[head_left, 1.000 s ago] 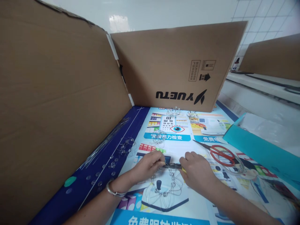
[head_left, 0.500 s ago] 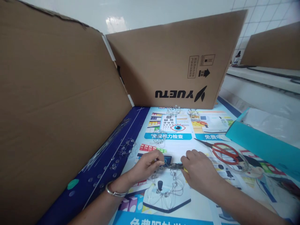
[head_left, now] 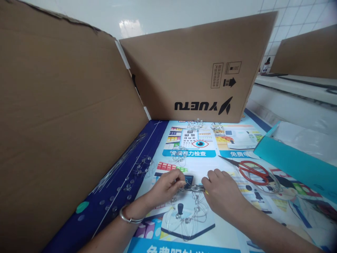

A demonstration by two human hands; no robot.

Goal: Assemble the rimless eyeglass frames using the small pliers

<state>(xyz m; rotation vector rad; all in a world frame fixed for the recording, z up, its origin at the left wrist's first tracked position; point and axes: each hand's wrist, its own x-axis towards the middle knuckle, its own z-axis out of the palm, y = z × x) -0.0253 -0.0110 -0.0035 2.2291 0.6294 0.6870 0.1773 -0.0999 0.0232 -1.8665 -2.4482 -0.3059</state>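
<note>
My left hand (head_left: 170,184) pinches the wire of a beaded ring (head_left: 187,220), a loop of thin silvery wire strung with clear round beads. The ring's lower part lies spread on the printed sheet below both hands. My right hand (head_left: 223,189) is closed around a pair of pliers (head_left: 196,188); a bit of yellow handle shows by the fingers. The pliers' jaws point left and reach the wire beside my left fingertips. Whether the jaws are fully closed on the wire is too small to tell.
Red-handled scissors (head_left: 254,172) lie to the right, near a turquoise box (head_left: 295,161). Several wire-and-bead pieces (head_left: 179,154) sit farther back. Loose clear beads (head_left: 113,198) and straight wires (head_left: 118,163) lie on the left. Cardboard panels (head_left: 195,70) stand at the back and left.
My right hand and the pliers have shifted slightly left, toward my left hand. The left hand keeps its pinch with hardly any movement.
</note>
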